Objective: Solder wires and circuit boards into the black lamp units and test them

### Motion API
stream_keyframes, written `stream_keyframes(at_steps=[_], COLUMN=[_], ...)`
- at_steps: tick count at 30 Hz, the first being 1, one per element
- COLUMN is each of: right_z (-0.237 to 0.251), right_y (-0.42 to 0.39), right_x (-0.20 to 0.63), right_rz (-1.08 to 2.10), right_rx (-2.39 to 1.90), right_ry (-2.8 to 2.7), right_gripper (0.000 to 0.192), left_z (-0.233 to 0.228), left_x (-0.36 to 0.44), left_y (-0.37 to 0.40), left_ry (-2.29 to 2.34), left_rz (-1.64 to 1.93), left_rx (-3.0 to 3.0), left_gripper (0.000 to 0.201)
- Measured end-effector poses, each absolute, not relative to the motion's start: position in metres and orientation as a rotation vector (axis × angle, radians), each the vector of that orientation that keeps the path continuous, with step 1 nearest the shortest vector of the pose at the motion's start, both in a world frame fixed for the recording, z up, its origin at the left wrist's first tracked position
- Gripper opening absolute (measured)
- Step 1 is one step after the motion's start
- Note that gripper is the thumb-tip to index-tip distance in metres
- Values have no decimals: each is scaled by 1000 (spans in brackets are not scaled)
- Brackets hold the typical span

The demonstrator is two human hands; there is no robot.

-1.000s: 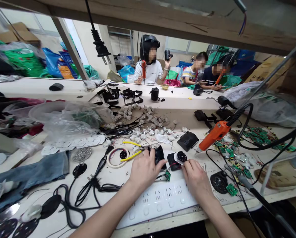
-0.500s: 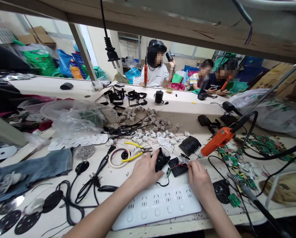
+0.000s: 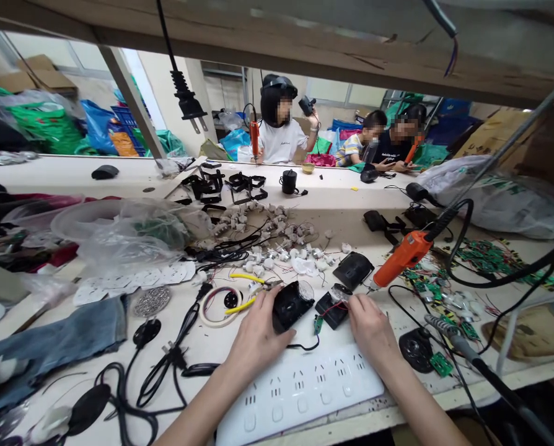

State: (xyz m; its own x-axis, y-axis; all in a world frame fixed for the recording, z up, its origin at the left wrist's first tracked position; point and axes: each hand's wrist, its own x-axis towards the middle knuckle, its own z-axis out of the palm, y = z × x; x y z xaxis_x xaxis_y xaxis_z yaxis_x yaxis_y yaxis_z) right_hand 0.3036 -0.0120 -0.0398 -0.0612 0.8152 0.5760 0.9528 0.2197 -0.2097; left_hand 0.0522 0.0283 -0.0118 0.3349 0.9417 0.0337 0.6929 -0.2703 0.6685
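Observation:
My left hand (image 3: 264,327) is wrapped round the left side of a black plastic housing (image 3: 292,306), with the thumb below it. A round clear lens (image 3: 305,290) shows at the housing's upper right end. To its right lies a smaller black case (image 3: 331,311), and red wires and a round clear-and-silver part (image 3: 341,292) sit over it. The fingers of my right hand (image 3: 372,325) are pinched at this case's right edge; their tips are partly hidden. Between the hands, a small green circuit board (image 3: 318,324) hangs off the wires near a black cable.
A white power strip (image 3: 305,387) lies under my forearms. An orange electric screwdriver (image 3: 402,260) hangs at the right, near a soldering iron (image 3: 448,337). Yellow-handled pliers (image 3: 240,306) rest on a tape roll (image 3: 207,316). Green circuit boards (image 3: 486,257) are heaped right. People sit across the bench.
My left hand has tilted the black housing, showing more of its side, and the thumb has spread out below. The right hand stays by the smaller case. The whole view has shifted slightly.

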Motion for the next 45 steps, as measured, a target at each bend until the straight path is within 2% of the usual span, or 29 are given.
stream_keyframes(at_steps=[3,8,11,15,19,25,32,45], right_z=[-37,-28,-19,-5,1,-1,-7,-10], right_y=[-13,-22,-23,-20,-16,-14,-16,-22], right_x=[307,292,261,222,209,202,195,194], right_rz=[-172,105,409,838,1050,1167,1264,1254], right_rx=[-1569,-1405,-1312,-1235,-1252,-1323,-1356,-1361], right_ry=[-1788,-1421,-1222,-1120,-1036,-949,-892,-888], right_gripper=[24,13,18,27,45,55,53,54], left_z=[-18,-24,-22,-14,-8,-7,-12,-10], left_x=[44,33,31,29,22,16,13,16], left_y=[24,8,-1,-9,-13,-19,-27,-29], left_ry=[1382,1336,1299,1271,1293,1343,1385,1432], left_rz=[733,998,1169,1192,1173,1143,1084,1070], left_rx=[2083,2191,2276,2279,2284,2246,2224,2233], left_gripper=[71,69,67,65,64,65,73,70])
